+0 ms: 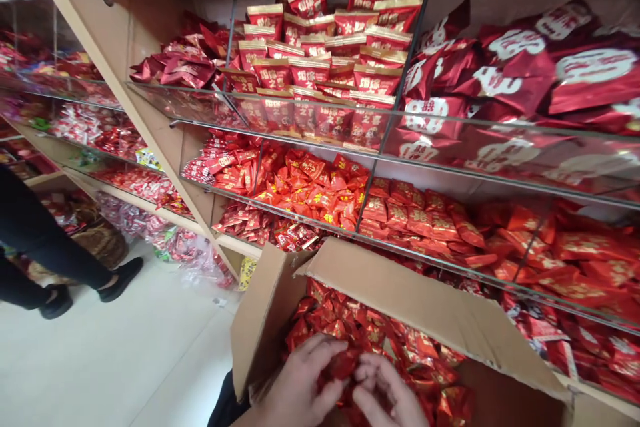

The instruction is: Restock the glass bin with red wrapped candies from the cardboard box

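An opened cardboard box (390, 283) in front of me holds a heap of small red foil-wrapped packets (373, 327) with gold print. Both hands are inside it, over the packets. My left hand (305, 377) curls its thumb and fingers round a red packet (344, 365), which looks slightly blurred. Close on its right, my right hand (385, 393) has its fingers bent in toward that same packet. Whatever lies within its grip is hidden by the fingers.
Beyond the box, glass-fronted shelves (320, 210) hold red-and-gold packets (313, 73), larger dark red bags (520, 60) and small red sweets (320, 187). At left, a person's legs (55, 247) stand on the pale floor (125, 353), near plastic bags (195, 253).
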`<state>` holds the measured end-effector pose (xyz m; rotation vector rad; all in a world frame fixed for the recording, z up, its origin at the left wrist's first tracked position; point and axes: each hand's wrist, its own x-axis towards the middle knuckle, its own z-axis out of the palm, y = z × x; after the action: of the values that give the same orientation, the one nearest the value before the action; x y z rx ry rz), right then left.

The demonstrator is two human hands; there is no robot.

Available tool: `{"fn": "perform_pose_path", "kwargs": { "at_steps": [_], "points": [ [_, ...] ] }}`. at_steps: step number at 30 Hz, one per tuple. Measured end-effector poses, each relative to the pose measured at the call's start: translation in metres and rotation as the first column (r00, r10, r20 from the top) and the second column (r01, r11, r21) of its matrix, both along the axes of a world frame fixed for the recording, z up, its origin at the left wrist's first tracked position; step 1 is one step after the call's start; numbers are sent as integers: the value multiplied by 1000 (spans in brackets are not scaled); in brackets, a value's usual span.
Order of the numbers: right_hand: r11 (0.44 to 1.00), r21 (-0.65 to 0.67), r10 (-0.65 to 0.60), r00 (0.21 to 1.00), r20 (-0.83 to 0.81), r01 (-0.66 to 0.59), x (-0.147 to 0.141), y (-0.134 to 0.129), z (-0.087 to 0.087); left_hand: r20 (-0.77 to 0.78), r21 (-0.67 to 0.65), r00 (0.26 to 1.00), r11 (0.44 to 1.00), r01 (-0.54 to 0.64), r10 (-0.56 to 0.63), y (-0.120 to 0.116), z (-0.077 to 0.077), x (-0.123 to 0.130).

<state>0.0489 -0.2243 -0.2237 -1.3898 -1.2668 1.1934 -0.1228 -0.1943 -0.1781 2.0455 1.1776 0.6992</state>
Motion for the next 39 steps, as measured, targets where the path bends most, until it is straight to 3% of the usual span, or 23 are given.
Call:
{"fn": "perform_pose_path", "kwargs": {
  "at_steps": [2, 5, 7, 10, 14, 18, 23, 27, 31, 34, 39],
  "points": [
    [998, -47, -40, 993, -108, 35, -3, -1, 29, 48, 12, 997, 999, 52, -53, -4, 14, 8],
    [999, -39, -22, 997, -72, 19, 4, 2, 64, 186, 30, 982, 999, 40, -44, -1, 31, 16],
    [1000, -22, -6, 999, -39, 5, 12, 6, 76, 320, -32, 947, 999, -2, 12, 4, 36, 19],
    [999, 19, -42, 999, -25, 42, 20, 10, 83, 497, -234, 853, 971, -45, 159, 10, 39, 21],
    [989, 70, -129, 991, -38, 132, 18, 11, 84, 593, -484, 734, 875, -3, 331, 13, 45, 29],
    [978, 84, -187, 979, -81, 193, 12, 15, 86, 638, -574, 662, 816, 68, 393, 14, 54, 40],
    [970, 150, -191, 982, -8, 190, 11, 20, 86, 613, -630, 666, 772, 86, 425, 19, 59, 49],
    [917, 320, -277, 957, 86, 237, 8, 19, 86, 633, -558, 633, 830, -28, 447, 23, 57, 54],
    [821, 465, -358, 933, -35, 332, 0, 17, 88, 645, -338, 665, 921, -195, 378, 22, 57, 63],
    [792, 454, -388, 911, -143, 409, -6, 16, 87, 605, -206, 717, 938, -279, 347, 22, 55, 69],
    [817, 393, -403, 905, -137, 423, -8, 13, 82, 501, 15, 807, 930, -368, 312, 25, 47, 64]
  ]
}}
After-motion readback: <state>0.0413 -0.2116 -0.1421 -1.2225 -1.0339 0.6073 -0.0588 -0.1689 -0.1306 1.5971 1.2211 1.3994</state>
